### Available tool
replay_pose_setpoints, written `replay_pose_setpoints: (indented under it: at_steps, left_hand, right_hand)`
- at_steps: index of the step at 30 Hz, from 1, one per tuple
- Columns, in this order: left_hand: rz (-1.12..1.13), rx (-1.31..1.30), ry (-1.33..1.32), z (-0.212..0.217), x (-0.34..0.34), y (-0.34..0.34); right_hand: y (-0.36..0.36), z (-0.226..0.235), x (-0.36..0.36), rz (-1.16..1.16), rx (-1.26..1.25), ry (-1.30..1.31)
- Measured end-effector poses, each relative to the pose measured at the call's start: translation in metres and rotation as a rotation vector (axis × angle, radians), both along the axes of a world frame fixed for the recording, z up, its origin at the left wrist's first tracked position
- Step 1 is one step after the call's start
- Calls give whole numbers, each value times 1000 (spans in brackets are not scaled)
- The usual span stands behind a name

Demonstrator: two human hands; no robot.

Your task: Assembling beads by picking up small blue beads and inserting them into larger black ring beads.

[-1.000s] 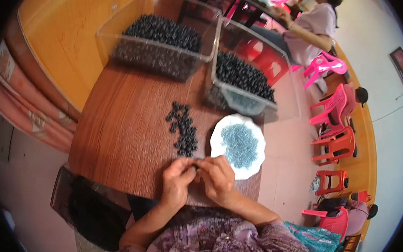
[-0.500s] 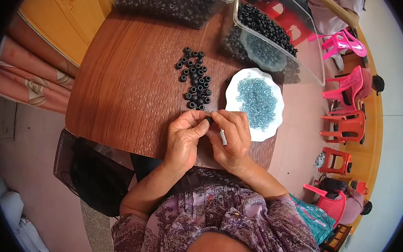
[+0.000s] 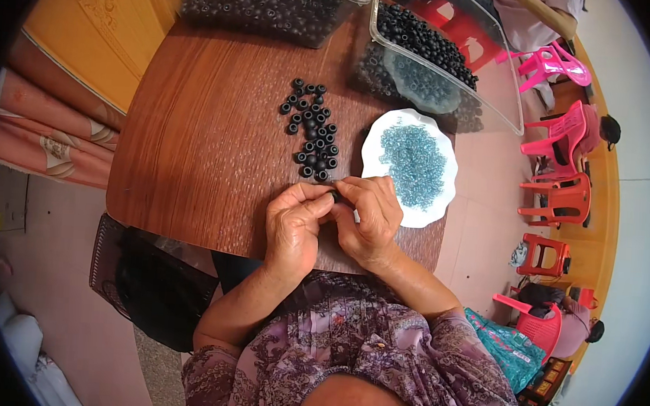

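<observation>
Near the table's front edge, my left hand (image 3: 292,223) and my right hand (image 3: 371,219) meet fingertip to fingertip. Between them is a small dark round part (image 3: 334,195), mostly covered by the fingers. My left thumb and fingers pinch it from one side, and my right thumb and forefinger close on it from the other. Anything smaller inside the grip is hidden. Just beyond my fingertips lies a loose cluster of small black round parts (image 3: 312,125), many with a hole. Beside my right hand sits a white scalloped plate (image 3: 374,143) heaped with tiny clear bluish pieces (image 3: 414,164).
Two clear plastic bins, a left bin (image 3: 269,13) and a right bin (image 3: 424,49), hold many black parts at the table's (image 3: 195,128) far edge. A dark basket (image 3: 153,282) stands left below the table. Red and pink chairs (image 3: 563,199) line the right; a person's arm shows at top right.
Both hands keep their place near the table edge, with the fingers shifting slightly around the dark part. Less of that part shows now. The cluster and the plate look the same.
</observation>
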State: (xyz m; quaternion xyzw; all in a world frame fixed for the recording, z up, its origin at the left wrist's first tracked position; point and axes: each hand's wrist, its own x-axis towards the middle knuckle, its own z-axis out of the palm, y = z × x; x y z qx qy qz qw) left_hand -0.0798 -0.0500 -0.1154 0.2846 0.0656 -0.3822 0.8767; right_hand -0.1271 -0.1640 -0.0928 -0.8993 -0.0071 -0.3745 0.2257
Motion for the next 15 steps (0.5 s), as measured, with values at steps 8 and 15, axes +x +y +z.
replay_pose_setpoints:
  at_steps: [8,15]
  left_hand:
    - [42,6,5,-1,-1,-1]
    - [76,-28,-4,-4,-1,-2]
  right_hand:
    - [-3,1,7,55,-65,5]
    - [-8,-8,12,90,-10,-20]
